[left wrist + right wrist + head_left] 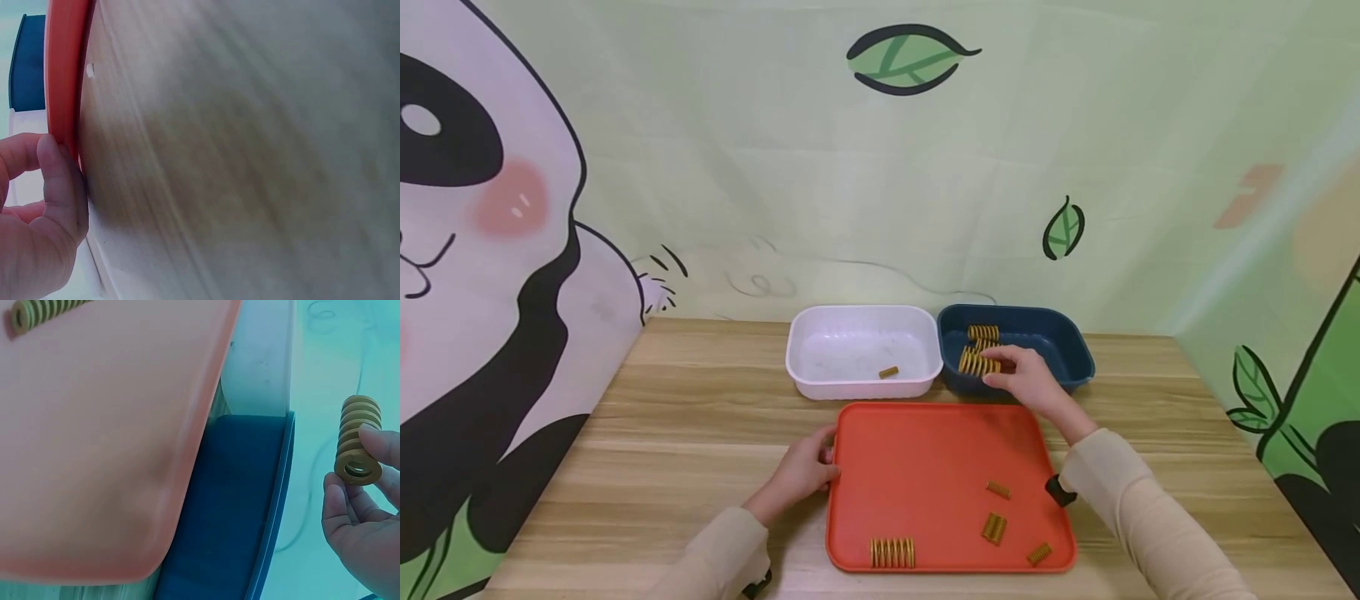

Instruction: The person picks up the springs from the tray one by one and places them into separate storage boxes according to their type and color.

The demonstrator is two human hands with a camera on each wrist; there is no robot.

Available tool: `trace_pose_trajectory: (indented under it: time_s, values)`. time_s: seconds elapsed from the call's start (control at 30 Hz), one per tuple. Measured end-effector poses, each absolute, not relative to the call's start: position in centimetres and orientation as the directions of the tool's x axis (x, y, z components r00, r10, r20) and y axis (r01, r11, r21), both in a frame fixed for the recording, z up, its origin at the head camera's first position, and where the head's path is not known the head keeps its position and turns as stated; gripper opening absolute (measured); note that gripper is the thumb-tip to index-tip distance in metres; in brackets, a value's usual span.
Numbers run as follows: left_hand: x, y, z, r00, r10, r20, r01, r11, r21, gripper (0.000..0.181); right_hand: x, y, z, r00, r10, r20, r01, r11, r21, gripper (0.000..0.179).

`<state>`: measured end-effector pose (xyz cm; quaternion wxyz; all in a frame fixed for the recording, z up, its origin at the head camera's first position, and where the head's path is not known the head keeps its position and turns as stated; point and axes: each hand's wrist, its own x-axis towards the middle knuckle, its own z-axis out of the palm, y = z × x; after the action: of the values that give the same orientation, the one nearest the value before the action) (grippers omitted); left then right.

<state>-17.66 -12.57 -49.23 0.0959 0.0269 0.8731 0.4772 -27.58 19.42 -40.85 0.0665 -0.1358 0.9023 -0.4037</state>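
Observation:
My right hand (1026, 379) pinches a large yellow coil spring (358, 440) between thumb and fingers. In the head view it is over the left part of the dark blue bin (1067, 350), where other yellow springs (982, 332) lie. My left hand (805, 462) grips the left rim of the red tray (917, 467), thumb and fingers at its edge. On the tray, a large spring (892, 552) lies at the front left. Toward the right are a medium spring (994, 528) and two small springs, one further back (998, 489) and one near the front corner (1040, 554).
A white bin (850, 387) stands left of the blue one, with one small spring (888, 372) inside. Both bins are behind the tray on the wooden table (700, 400). A printed cloth backdrop (737, 167) rises behind the table.

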Motion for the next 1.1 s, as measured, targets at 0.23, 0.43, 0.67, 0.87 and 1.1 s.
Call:
trace_pose_trajectory:
  time_s: [0.23, 0.43, 0.67, 0.87, 1.1]
  values:
    - [-17.8, -12.6, -49.3, -0.980, 0.129, -0.150, -0.057, 0.539, 0.840, 0.059, -27.9, 19.8, -40.8, -0.959, -0.282, -0.006, -0.179, 0.626, -0.759, 0.039]
    - [-17.7, -12.6, -49.3, -0.982, 0.131, -0.135, -0.044, 0.537, 0.843, 0.059, -28.4, 20.2, -41.1, -0.963, -0.269, -0.001, -0.177, 0.634, -0.753, 0.040]
    - [-17.7, -12.6, -49.3, -0.981, 0.130, -0.142, -0.052, 0.533, 0.844, 0.060, -29.3, 20.5, -41.5, -0.972, -0.232, -0.033, -0.131, 0.655, -0.744, 0.040]
    - [-17.7, -12.6, -49.4, -0.980, 0.133, -0.149, -0.055, 0.536, 0.842, 0.060, -29.9, 20.8, -41.7, -0.974, -0.221, -0.055, -0.113, 0.676, -0.728, 0.041]
    - [-17.8, -12.6, -49.5, -0.979, 0.133, -0.151, -0.059, 0.527, 0.848, 0.060, -30.5, 21.1, -42.1, -0.975, -0.207, -0.079, -0.087, 0.685, -0.723, 0.041]
